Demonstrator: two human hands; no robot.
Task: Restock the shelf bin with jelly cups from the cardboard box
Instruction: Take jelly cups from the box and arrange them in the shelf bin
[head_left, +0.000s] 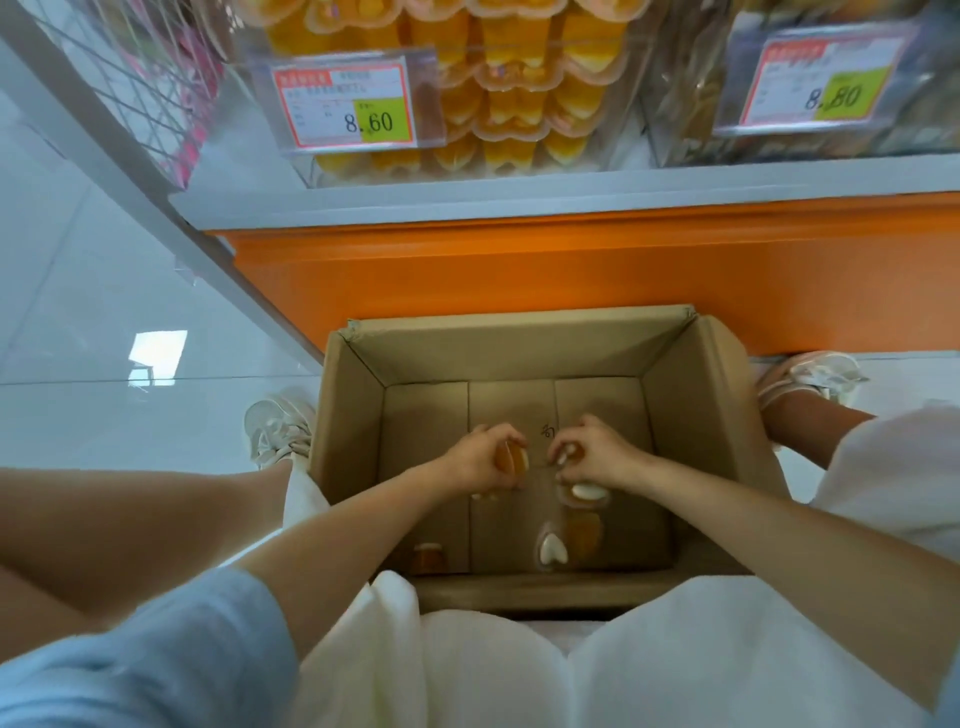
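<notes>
An open cardboard box (353, 415) stands on the floor between my feet. Both hands are down inside it. My left hand (480, 454) grips an amber jelly cup (511, 461). My right hand (597, 452) curls its fingers round another jelly cup (563, 457), mostly hidden by the fingers. Loose cups lie on the box bottom: one just under my right hand (584, 493), a heart-shaped pair (569, 540) nearer me, and one at the near left (428, 556). Above, the clear shelf bin (628, 119) holds several stacked yellow jelly cups (514, 104).
An orange shelf base (519, 270) runs behind the box. A price tag reading 8.60 (345, 106) hangs on the bin's front, and a second tag reading 8.80 (821, 85) marks the bin to the right. A wire rack (150, 73) stands at upper left. My white shoes (278, 428) flank the box.
</notes>
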